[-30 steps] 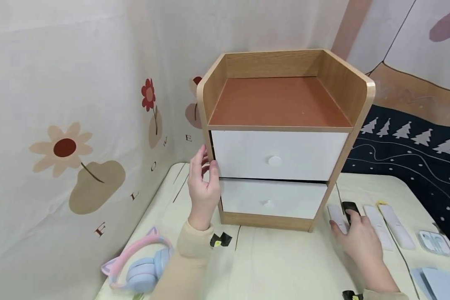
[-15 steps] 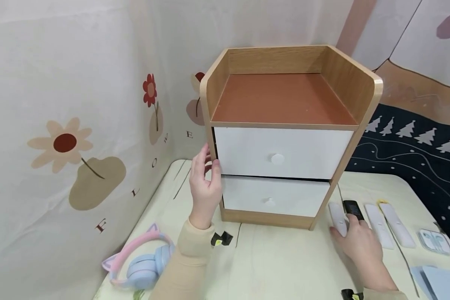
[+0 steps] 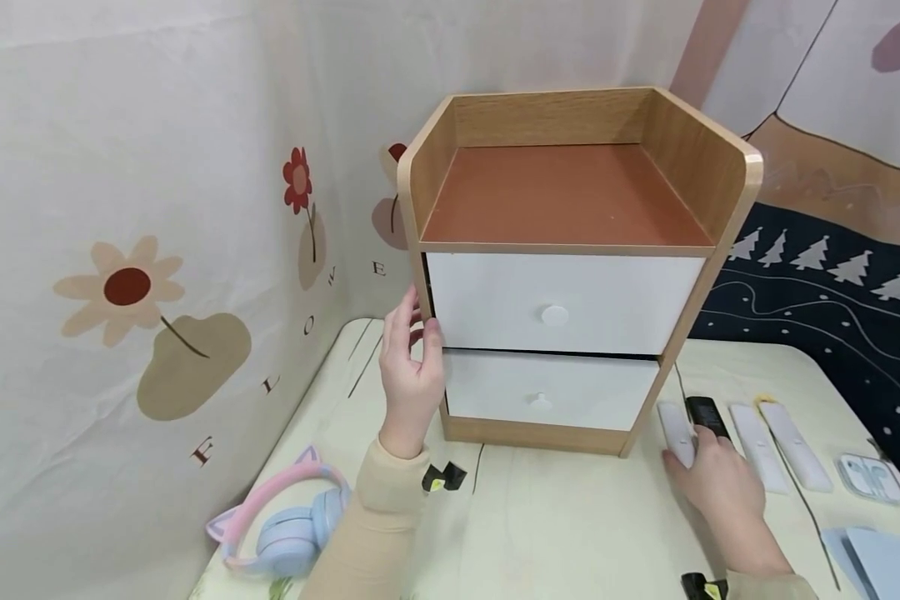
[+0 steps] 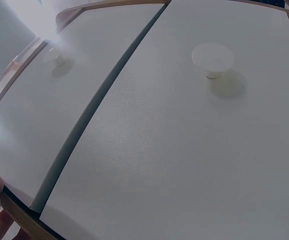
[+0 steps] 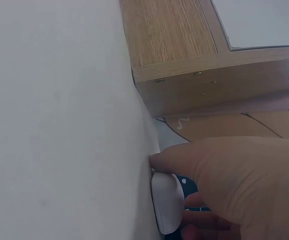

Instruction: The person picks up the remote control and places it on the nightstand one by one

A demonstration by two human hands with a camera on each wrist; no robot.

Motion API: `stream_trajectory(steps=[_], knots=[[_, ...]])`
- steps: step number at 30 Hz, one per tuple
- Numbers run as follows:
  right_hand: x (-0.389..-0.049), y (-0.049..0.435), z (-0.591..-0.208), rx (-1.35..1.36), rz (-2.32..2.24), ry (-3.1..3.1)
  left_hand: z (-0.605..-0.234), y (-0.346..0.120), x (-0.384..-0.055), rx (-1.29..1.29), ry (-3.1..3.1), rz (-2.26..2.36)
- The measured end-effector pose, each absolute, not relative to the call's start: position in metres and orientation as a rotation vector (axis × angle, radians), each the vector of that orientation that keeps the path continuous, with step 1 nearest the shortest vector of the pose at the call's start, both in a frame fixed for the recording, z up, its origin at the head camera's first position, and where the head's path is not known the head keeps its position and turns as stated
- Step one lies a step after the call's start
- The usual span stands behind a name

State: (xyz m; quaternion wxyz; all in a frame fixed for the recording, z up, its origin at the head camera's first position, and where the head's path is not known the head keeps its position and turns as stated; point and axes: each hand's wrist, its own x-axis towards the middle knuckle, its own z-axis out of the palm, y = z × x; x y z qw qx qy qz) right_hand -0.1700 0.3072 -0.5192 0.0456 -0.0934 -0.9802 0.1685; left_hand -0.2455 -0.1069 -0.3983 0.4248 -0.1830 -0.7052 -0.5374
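Note:
A small wooden cabinet (image 3: 540, 435) with an upper white drawer (image 3: 495, 292) and a lower white drawer (image 3: 487, 385) stands on the table. My left hand (image 3: 411, 379) rests against its left side, thumb along the front edge and fingers on the outer face. Both drawers look pushed in. My right hand (image 3: 720, 483) lies low over the near end of a black handheld device (image 3: 705, 410), fingers bent. Its thumb is beside the near end of a white remote (image 3: 675, 429). I cannot tell whether the fingers grip the device or only touch it.
Two more white remotes (image 3: 757, 446) lie right of the black device. Farther right are a clear case with earphones (image 3: 870, 479) and light blue flat items (image 3: 885, 562). Pink-and-blue cat-ear headphones (image 3: 288, 533) sit at front left. A patterned curtain (image 3: 157, 125) hangs behind.
The view has shifted slightly. My right fingertips have drawn back a little toward the black device's near end, so more of its top shows. My left hand keeps its place on the cabinet.

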Motion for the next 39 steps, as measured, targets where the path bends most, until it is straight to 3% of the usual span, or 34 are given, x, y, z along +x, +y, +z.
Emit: stream_trajectory(steps=[17, 31, 39], knots=[[-0.166, 0.302, -0.51, -0.491, 0.624, -2.737, -0.399, -0.108, -0.244, -0.457, -1.773, -1.338], [-0.13, 0.288, -0.432, -0.62, 0.807, -2.328, -0.399, -0.107, -0.247, -0.447, -1.754, -1.322], [-0.1, 0.26, -0.401, -0.494, 0.851, -1.953, -0.4, -0.107, -0.245, -0.453, -1.767, -1.323]])
